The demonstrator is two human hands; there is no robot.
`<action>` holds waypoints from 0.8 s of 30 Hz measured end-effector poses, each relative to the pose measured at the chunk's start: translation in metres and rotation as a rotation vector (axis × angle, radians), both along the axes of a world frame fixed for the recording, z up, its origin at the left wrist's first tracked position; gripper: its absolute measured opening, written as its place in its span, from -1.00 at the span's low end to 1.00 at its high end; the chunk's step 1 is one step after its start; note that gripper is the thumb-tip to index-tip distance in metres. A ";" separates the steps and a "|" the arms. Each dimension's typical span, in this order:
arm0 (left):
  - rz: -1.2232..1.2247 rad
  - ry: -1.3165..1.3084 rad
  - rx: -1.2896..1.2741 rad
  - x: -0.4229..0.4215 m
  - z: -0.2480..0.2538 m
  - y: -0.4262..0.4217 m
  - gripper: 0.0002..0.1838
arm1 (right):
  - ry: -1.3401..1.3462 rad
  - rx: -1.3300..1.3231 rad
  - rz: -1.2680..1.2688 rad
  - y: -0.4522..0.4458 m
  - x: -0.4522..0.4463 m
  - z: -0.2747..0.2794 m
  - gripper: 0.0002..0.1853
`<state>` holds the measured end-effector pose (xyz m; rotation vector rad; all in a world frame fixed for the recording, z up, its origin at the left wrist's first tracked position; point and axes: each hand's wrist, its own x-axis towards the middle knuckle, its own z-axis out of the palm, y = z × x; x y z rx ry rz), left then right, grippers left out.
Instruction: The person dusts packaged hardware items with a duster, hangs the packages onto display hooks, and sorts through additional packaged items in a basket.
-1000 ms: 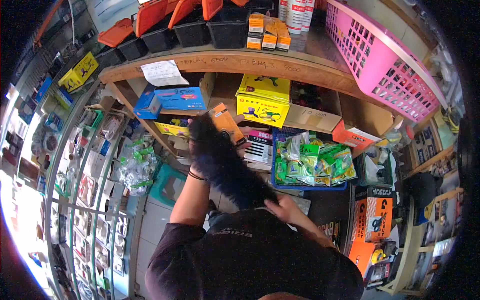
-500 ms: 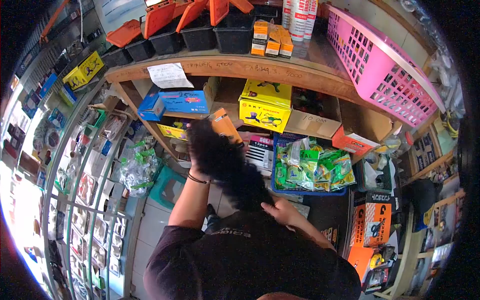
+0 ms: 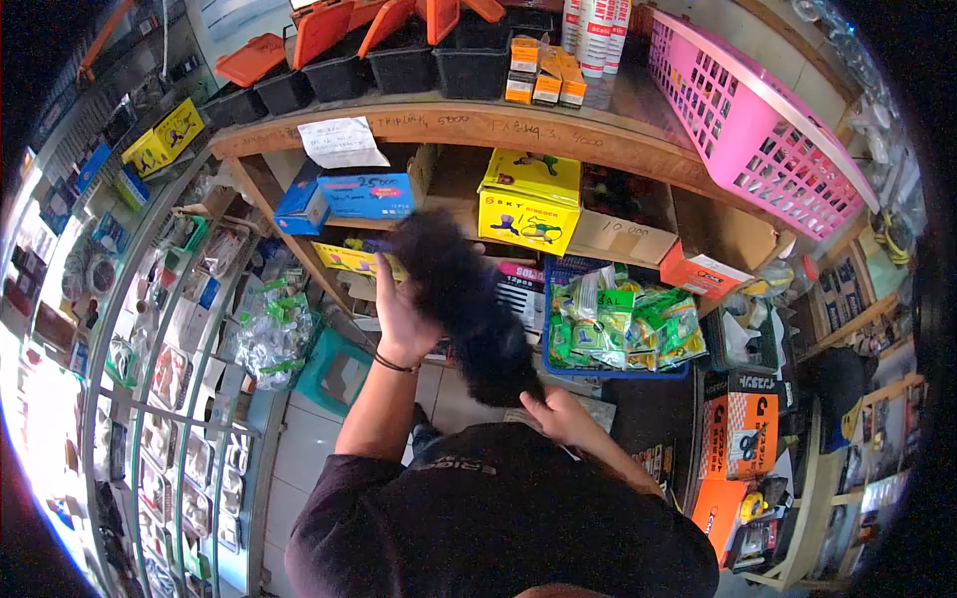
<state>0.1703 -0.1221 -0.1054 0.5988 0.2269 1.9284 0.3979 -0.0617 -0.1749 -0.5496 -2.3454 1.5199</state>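
Observation:
My right hand (image 3: 566, 417) is closed round the lower end of a black, fluffy duster (image 3: 469, 299). The duster slants up and to the left, and its head covers the middle of the view. Just left of it is my left hand (image 3: 401, 317), palm turned up and thumb raised, with a dark band at the wrist. The duster hides most of the left fingers and whatever they hold. Behind its head is the shelf with a blue box (image 3: 369, 196) and a yellow box (image 3: 528, 212).
A blue basket (image 3: 618, 372) of green packets stands right of the duster. Above are a wooden shelf edge (image 3: 439, 122), black bins with orange lids (image 3: 404, 72) and a pink basket (image 3: 788, 149). A teal stool (image 3: 334, 369) and glass display racks (image 3: 179, 419) stand to the left.
The duster's head has swung up and to the right, uncovering my left palm. An orange box seen by my left hand is now out of sight. My right hand keeps its hold.

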 end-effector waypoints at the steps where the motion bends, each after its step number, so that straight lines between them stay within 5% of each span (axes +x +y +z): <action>1: -0.031 0.077 0.071 -0.001 -0.004 -0.001 -0.23 | -0.004 -0.002 0.001 -0.001 0.002 0.000 -0.66; 3: -0.006 0.124 -0.114 -0.004 -0.006 -0.007 -0.26 | -0.158 -0.014 -0.032 0.000 0.007 0.007 -0.67; 6: -0.086 -0.351 0.008 -0.003 0.002 -0.015 -0.41 | -0.239 -0.095 -0.051 -0.004 0.006 0.030 -0.71; 7: -0.078 -0.350 0.013 0.001 0.002 -0.016 -0.41 | -0.379 -0.115 0.003 -0.004 0.006 0.033 -0.73; 8: -0.020 -0.172 -0.048 0.008 0.003 -0.013 -0.43 | -0.064 0.061 0.037 -0.011 0.008 0.034 -0.71; 10: 0.027 0.070 -0.083 0.010 0.002 -0.014 -0.43 | -0.106 0.055 -0.007 -0.009 0.010 0.028 -0.69; 12: 0.030 0.046 -0.044 -0.004 -0.012 -0.017 -0.39 | -0.192 -0.133 -0.136 0.003 0.015 -0.007 -0.63; 15: 0.143 0.045 -0.190 0.008 0.008 -0.022 -0.37 | -0.182 0.024 -0.057 -0.006 0.013 0.017 -0.62; 17: 0.382 0.883 -0.341 0.009 -0.003 -0.018 -0.37 | -0.233 0.075 0.042 -0.008 0.014 0.019 -0.60; 18: 0.072 0.103 -0.084 0.004 -0.010 -0.016 -0.44 | -0.162 0.052 -0.021 -0.007 0.014 0.011 -0.60; 21: 0.135 -0.001 -0.158 0.004 0.000 -0.025 -0.38 | -0.261 -0.178 -0.132 -0.007 0.014 0.003 -0.60; 23: 0.220 -0.023 -0.266 0.008 0.001 -0.022 -0.37 | -0.112 0.066 -0.055 -0.015 0.011 0.016 -0.64; 24: 0.082 0.037 -0.118 0.003 -0.007 -0.018 -0.37 | -0.092 0.079 0.036 -0.013 0.012 0.003 -0.62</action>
